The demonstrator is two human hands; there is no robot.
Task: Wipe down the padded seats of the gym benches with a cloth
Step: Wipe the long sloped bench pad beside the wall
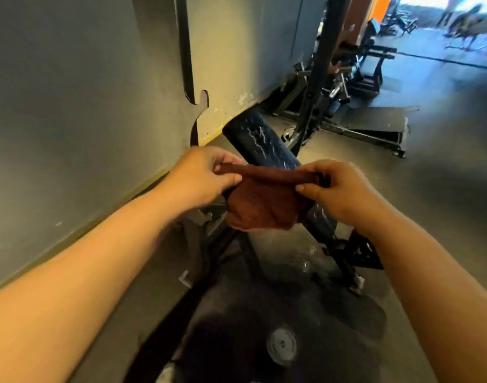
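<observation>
dark padded bench seat (264, 142) runs along grey wall (85, 106), wet streaks | rust-brown cloth (261, 201) stretched above it | left hand (206, 172) pinches left edge | right hand (339, 189) pinches right edge

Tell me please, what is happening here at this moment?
A person holds a reddish-brown cloth stretched between both hands: the left hand pinches one end, the right hand pinches the other. The cloth hangs in front of a dark padded bench beside the grey wall. Wet streaks show on the pad.
</observation>
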